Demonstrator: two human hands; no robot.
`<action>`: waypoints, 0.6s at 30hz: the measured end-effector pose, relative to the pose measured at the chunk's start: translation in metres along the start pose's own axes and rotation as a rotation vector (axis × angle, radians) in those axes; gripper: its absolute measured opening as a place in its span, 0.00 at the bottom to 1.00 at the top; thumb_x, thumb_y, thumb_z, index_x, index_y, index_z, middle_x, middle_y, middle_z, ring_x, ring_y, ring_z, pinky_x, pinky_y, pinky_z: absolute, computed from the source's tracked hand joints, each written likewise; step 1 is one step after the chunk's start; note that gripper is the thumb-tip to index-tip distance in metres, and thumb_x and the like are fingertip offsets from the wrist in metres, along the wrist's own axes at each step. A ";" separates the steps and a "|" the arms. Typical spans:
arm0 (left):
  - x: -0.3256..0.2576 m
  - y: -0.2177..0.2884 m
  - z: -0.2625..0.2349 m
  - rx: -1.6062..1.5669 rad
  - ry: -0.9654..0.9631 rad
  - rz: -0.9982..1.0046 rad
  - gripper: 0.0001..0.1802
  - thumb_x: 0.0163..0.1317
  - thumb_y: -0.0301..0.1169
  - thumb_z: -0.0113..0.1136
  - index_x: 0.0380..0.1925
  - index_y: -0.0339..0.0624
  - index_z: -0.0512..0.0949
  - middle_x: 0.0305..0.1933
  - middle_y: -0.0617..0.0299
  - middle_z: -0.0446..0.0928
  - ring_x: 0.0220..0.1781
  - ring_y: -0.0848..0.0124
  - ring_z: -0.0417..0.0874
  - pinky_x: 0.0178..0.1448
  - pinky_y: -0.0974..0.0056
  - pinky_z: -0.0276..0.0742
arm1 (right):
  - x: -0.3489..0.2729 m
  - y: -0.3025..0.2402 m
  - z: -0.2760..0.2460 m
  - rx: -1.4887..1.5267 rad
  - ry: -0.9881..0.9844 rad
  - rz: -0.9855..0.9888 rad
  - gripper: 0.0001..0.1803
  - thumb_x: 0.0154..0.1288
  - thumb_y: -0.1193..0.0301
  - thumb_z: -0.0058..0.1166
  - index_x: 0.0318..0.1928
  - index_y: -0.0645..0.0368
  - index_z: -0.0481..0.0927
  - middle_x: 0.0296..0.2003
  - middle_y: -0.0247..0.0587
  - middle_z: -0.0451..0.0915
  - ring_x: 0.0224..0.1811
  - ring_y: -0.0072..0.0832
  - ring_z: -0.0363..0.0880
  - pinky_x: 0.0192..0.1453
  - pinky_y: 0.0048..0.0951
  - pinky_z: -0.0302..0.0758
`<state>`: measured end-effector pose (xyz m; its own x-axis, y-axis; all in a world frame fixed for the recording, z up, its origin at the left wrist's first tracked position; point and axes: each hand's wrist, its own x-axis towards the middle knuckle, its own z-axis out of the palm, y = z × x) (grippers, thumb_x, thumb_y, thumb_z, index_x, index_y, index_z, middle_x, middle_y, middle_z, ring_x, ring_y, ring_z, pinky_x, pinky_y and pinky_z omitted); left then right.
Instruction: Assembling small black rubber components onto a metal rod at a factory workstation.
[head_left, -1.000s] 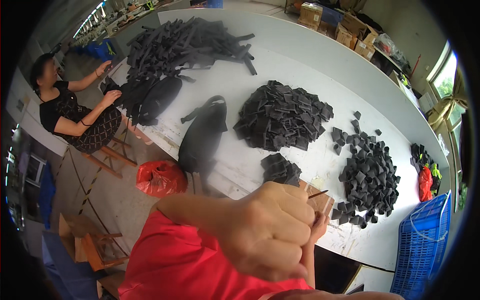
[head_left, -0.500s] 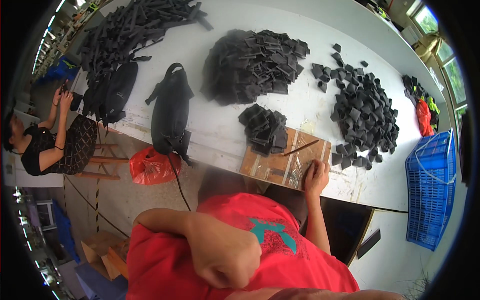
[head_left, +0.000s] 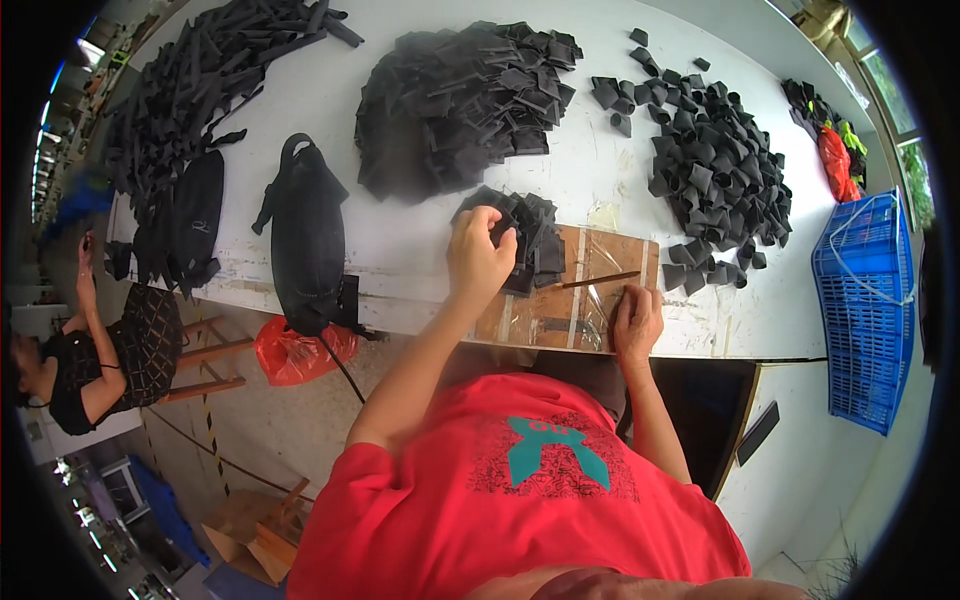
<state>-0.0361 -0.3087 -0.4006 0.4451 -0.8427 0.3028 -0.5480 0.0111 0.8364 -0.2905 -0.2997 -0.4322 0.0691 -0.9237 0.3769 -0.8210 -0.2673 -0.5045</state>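
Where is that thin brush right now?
In the head view, the thin brush lies on the taped board at the table's near edge, just above the right hand, right of the small black stack.

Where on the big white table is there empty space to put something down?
Bare white table lies between the black bag and the small stack under the left hand. Another strip lies along the near edge, right of the wooden board by the right hand. It is crowded under the big pile and loop pile.
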 end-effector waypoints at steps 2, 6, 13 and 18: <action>0.004 0.001 0.009 0.198 -0.096 -0.074 0.12 0.47 0.28 0.63 0.30 0.39 0.71 0.33 0.55 0.71 0.35 0.56 0.75 0.39 0.56 0.72 | 0.001 0.001 0.000 -0.005 -0.006 0.016 0.05 0.57 0.78 0.49 0.35 0.58 0.75 0.32 0.45 0.73 0.32 0.43 0.74 0.34 0.38 0.71; 0.006 0.001 0.015 0.359 -0.158 -0.090 0.09 0.47 0.27 0.61 0.27 0.39 0.71 0.32 0.53 0.71 0.35 0.52 0.76 0.38 0.53 0.72 | 0.003 -0.001 -0.001 0.006 -0.012 0.010 0.05 0.57 0.78 0.49 0.35 0.58 0.75 0.31 0.45 0.72 0.32 0.44 0.74 0.34 0.38 0.71; 0.011 -0.010 0.011 0.412 -0.158 -0.009 0.05 0.49 0.28 0.61 0.23 0.40 0.76 0.26 0.54 0.75 0.27 0.56 0.77 0.32 0.56 0.72 | 0.003 -0.002 0.000 0.023 -0.003 0.013 0.05 0.56 0.78 0.49 0.35 0.59 0.75 0.31 0.46 0.72 0.31 0.44 0.73 0.33 0.39 0.70; 0.010 -0.025 -0.006 -0.316 -0.126 -0.448 0.05 0.52 0.26 0.62 0.26 0.35 0.79 0.22 0.60 0.79 0.21 0.76 0.76 0.27 0.73 0.71 | 0.002 0.000 0.000 0.024 0.002 0.003 0.05 0.56 0.78 0.49 0.35 0.59 0.75 0.30 0.45 0.72 0.31 0.44 0.73 0.32 0.39 0.70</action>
<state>-0.0139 -0.3139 -0.4162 0.4871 -0.8596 -0.1543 -0.0774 -0.2185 0.9728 -0.2905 -0.3012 -0.4317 0.0654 -0.9238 0.3773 -0.8074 -0.2712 -0.5239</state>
